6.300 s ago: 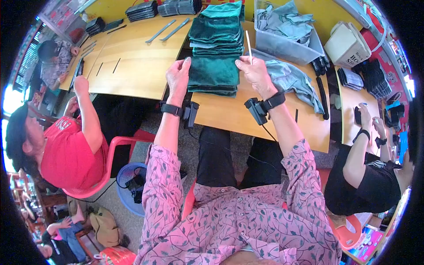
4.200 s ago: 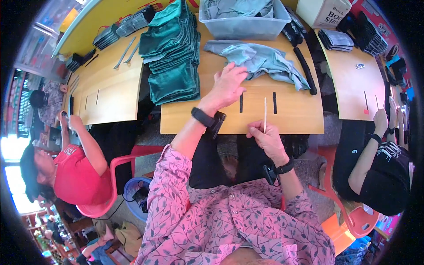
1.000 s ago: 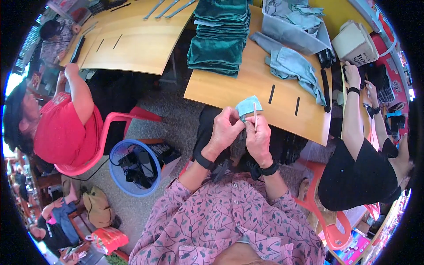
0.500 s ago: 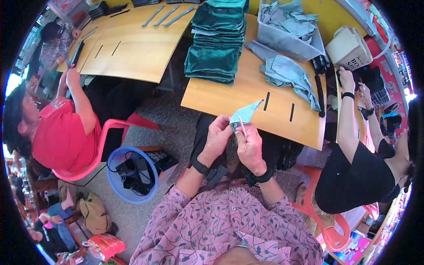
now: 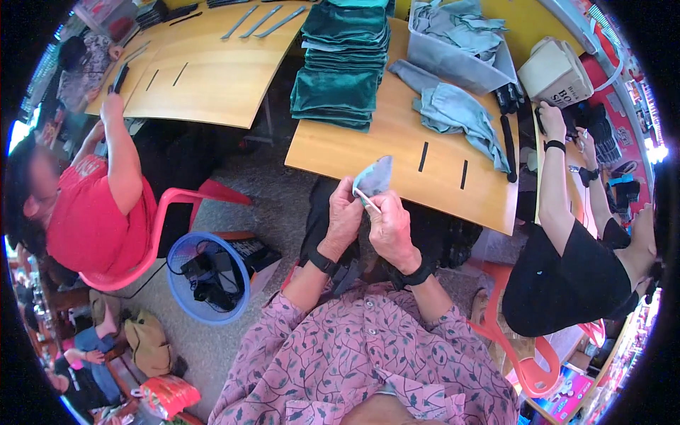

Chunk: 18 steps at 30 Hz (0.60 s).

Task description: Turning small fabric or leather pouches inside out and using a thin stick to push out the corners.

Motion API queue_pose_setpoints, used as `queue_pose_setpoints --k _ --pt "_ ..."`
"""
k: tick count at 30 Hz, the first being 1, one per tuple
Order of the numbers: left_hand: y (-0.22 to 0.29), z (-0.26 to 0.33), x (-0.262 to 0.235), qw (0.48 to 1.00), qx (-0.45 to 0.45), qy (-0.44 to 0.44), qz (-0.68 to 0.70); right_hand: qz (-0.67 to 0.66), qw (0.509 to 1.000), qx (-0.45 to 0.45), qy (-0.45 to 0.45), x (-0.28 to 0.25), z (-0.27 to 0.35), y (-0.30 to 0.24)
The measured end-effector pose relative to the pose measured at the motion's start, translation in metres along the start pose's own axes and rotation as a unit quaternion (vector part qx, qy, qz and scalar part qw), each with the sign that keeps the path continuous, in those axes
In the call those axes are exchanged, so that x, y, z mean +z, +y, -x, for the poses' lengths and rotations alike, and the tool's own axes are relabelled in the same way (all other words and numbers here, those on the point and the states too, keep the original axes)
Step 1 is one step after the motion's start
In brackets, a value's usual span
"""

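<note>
Just in front of the table's near edge, my left hand [image 5: 343,221] is closed on a small, pale grey-blue piece of cloth [image 5: 377,174] with a pointed upper corner. My right hand [image 5: 391,228] is closed around a thin whitish stick [image 5: 368,201]. The stick slants up to the left, its tip at the lower edge of the cloth by my left fingers. Whether the tip is inside a fold, I cannot tell. Both hands are close together in the air, a dark band on each wrist.
On the wooden table [image 5: 333,152] stand a tall stack of dark green velvet pieces [image 5: 334,92], crumpled grey-blue cloth [image 5: 460,117] and a plastic bin [image 5: 460,64] of cloth. A blue basket [image 5: 244,297] stands on the floor at left. Co-workers sit on both sides.
The cloth has turned from its teal face to a greyer one. The stick has tipped from nearly upright to a leftward slant. At left, the co-worker in red has reached an arm forward.
</note>
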<state>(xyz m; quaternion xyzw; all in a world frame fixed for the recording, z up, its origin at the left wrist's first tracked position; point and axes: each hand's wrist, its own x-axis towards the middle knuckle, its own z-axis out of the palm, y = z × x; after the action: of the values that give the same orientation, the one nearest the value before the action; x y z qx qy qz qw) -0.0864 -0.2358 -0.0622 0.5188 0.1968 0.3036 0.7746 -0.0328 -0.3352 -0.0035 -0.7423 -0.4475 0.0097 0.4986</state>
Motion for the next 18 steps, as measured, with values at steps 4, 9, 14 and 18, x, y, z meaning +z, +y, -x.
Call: queue_pose_setpoints --k 4,9,14,18 --pt "0.0 0.002 0.009 0.991 -0.061 0.021 0.121 -0.011 1.0 -0.004 -0.008 -0.001 -0.005 0.003" --pt "0.013 -0.007 -0.005 0.991 -0.111 0.064 0.032 -0.035 0.989 0.141 0.017 -0.007 -0.01 0.007" --pt "0.023 -0.004 -0.026 0.976 -0.174 0.023 0.127 0.03 0.985 0.17 0.017 -0.019 -0.031 0.044" --pt "0.019 -0.003 -0.021 0.979 -0.12 0.017 0.163 0.065 0.985 0.162 0.017 -0.013 -0.04 0.071"
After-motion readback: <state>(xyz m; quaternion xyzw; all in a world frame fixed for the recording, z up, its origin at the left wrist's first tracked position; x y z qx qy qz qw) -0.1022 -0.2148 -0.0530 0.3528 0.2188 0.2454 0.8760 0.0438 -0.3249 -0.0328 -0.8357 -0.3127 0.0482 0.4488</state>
